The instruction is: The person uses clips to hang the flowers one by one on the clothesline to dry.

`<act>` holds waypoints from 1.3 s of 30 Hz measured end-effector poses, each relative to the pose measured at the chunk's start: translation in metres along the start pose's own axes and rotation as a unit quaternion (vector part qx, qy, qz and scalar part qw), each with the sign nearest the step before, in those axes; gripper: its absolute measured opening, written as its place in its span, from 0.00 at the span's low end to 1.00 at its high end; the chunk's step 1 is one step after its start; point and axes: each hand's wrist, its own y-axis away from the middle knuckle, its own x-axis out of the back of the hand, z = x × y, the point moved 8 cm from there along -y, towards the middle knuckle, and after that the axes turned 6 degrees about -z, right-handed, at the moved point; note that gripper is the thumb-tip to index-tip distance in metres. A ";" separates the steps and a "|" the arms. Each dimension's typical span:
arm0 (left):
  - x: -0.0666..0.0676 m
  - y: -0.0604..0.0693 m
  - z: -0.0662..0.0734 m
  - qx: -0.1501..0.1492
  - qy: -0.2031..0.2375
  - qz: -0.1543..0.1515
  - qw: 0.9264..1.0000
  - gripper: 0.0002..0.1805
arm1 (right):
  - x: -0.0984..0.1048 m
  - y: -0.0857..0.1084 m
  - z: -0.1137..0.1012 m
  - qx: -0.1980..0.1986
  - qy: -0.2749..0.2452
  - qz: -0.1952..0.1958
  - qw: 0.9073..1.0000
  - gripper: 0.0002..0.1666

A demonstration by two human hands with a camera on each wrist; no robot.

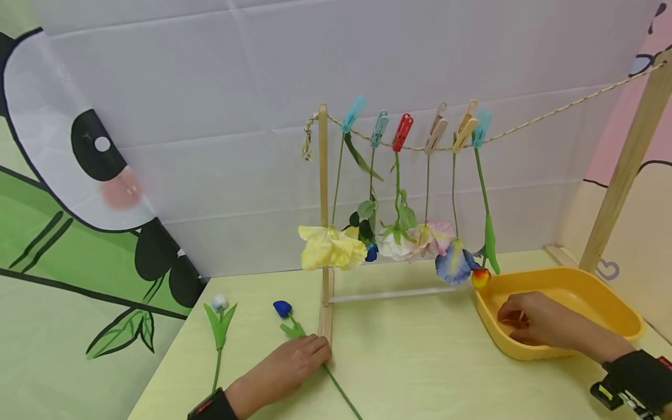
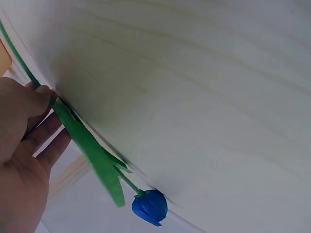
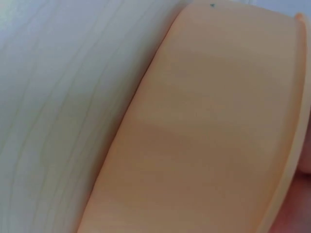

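My left hand pinches the green stem of a blue artificial tulip between thumb and finger, just below its leaves. In the left wrist view the tulip's blue head points away from the hand, and the stem runs back past the thumb. My right hand reaches down into a yellow plastic basin, fingers bent near its floor. Something small and brownish shows by those fingertips, too unclear to name. The basin's outer wall fills most of the right wrist view, hiding the fingertips.
A rope runs between wooden posts. Several clothespins, including a red one, hold flowers upside down on it, such as a yellow flower and a blue iris. A white tulip lies at the table's left.
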 end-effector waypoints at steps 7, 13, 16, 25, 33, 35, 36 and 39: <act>0.013 -0.007 0.000 -0.002 0.041 0.027 0.999 0.14 | 0.004 0.002 -0.001 -0.007 0.003 0.009 1.000 0.16; 0.024 -0.019 0.001 0.007 0.058 0.022 0.998 0.16 | 0.004 0.004 0.002 -0.032 0.000 0.000 0.999 0.15; 0.031 -0.028 0.003 0.014 0.065 0.017 0.998 0.16 | 0.006 0.004 0.002 -0.038 0.007 0.006 0.999 0.14; 0.068 -0.064 0.007 0.022 0.124 0.063 0.990 0.13 | 0.027 0.001 -0.005 -0.040 0.041 0.059 0.997 0.17; 0.101 -0.094 0.007 0.015 0.222 0.098 0.970 0.11 | 0.051 -0.001 -0.011 -0.026 0.028 0.092 0.995 0.17; 0.109 -0.102 0.007 0.009 0.264 0.108 0.958 0.10 | 0.059 0.001 -0.018 -0.013 0.026 0.113 0.993 0.18; 0.113 -0.106 0.007 0.005 0.282 0.115 0.953 0.10 | 0.064 0.002 -0.021 -0.011 0.025 0.125 0.992 0.18; 0.122 -0.118 0.007 -0.004 0.324 0.134 0.937 0.10 | 0.079 0.004 -0.034 0.008 0.039 0.163 0.986 0.19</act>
